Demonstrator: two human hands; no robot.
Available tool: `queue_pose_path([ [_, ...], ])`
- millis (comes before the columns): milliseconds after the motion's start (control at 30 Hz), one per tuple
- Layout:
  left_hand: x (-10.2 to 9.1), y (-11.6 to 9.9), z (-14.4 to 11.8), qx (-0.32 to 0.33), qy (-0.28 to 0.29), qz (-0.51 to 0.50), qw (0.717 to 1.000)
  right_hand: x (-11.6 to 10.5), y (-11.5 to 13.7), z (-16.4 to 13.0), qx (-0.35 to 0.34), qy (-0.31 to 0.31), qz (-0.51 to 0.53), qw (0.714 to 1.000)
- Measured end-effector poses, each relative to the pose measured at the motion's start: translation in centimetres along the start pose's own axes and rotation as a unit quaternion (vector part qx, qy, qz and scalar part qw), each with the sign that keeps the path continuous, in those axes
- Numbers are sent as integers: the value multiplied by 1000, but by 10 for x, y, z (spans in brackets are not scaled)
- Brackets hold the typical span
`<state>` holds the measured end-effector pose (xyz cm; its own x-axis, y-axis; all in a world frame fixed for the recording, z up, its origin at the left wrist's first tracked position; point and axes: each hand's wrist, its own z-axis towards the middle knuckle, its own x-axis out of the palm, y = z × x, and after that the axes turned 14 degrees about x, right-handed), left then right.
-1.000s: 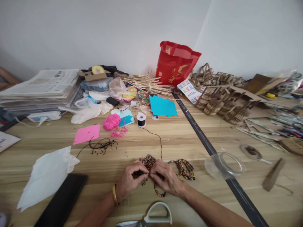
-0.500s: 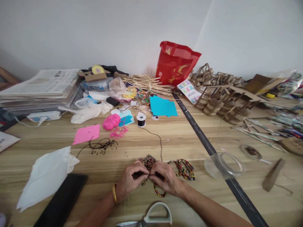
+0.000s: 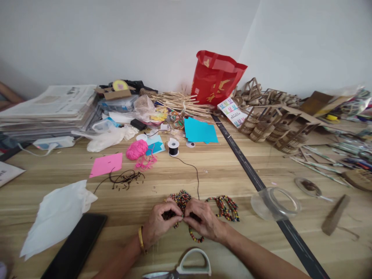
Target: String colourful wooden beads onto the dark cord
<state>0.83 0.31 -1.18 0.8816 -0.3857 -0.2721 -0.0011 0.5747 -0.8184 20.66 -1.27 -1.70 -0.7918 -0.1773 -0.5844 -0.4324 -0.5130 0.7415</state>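
Note:
My left hand [image 3: 163, 219] and my right hand [image 3: 205, 217] meet at the fingertips, both closed in a pinch. A tiny bead seems to sit between the left fingertips. The right hand pinches a thin black cord [image 3: 197, 176], which runs back to a spool [image 3: 173, 147]; its end at the fingertips is too small to see. Below that hand curves a short row of strung beads [image 3: 196, 235]. Behind the fingers lies a heap of loose multicoloured beads [image 3: 181, 198], partly hidden. Finished-looking bead strands [image 3: 228, 208] rest to the right.
Scissors [image 3: 194, 265] lie close in front of me. A black phone-like slab [image 3: 77, 246] and white tissue [image 3: 56, 217] are left, a clear tape-like ring [image 3: 276, 203] right. Pink yarn [image 3: 137, 149], newspapers [image 3: 49, 104], a red bag [image 3: 216, 79] and small woven baskets [image 3: 263, 130] stand farther back.
The fingertips have shifted very slightly where they meet, still pinched together. Everything else stays in place.

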Motion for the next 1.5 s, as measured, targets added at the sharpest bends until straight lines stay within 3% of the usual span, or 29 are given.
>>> queue_pose_path([
  [867,1,-14,6,52,5,11,999,2,1,0,-41,2,14,999],
  [1500,0,-8,5,59,25,101,993,-3,4,2,-19,-5,-11,1000],
])
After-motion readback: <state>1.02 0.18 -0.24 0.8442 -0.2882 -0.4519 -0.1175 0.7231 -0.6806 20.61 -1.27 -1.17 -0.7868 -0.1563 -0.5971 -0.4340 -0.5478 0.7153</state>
